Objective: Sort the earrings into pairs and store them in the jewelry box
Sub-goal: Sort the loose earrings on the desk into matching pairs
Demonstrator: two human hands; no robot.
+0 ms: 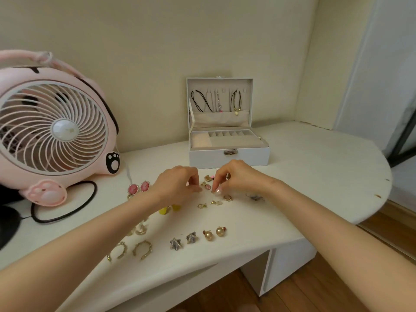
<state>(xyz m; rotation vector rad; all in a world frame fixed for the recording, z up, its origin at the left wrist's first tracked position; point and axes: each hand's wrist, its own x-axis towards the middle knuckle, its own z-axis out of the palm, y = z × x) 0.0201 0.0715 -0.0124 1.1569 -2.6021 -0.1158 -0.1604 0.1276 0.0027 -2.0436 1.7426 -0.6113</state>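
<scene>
The white jewelry box [229, 159] stands open at the back of the white table [315, 167], with necklaces hanging in its lid. Earrings lie in pairs in front of it: pink ovals [132, 189], yellow ones [163, 210], gold hoops [141, 248], silver stars [175, 243] and gold balls [208, 235]. Small gold pieces [216, 202] and a pink-stone earring [207, 186] lie loose near the hands. My right hand [236, 179] pinches a tiny gold earring against the table. My left hand [177, 183] has curled fingers, tips down beside the pink-stone earring; what they hold is hidden.
A pink cat-shaped fan [54, 129] stands at the left, its black cable [65, 217] looping over the table. A silver earring [255, 197] lies by my right wrist. The table's rounded edge runs at the right, with wooden floor [382, 224] below.
</scene>
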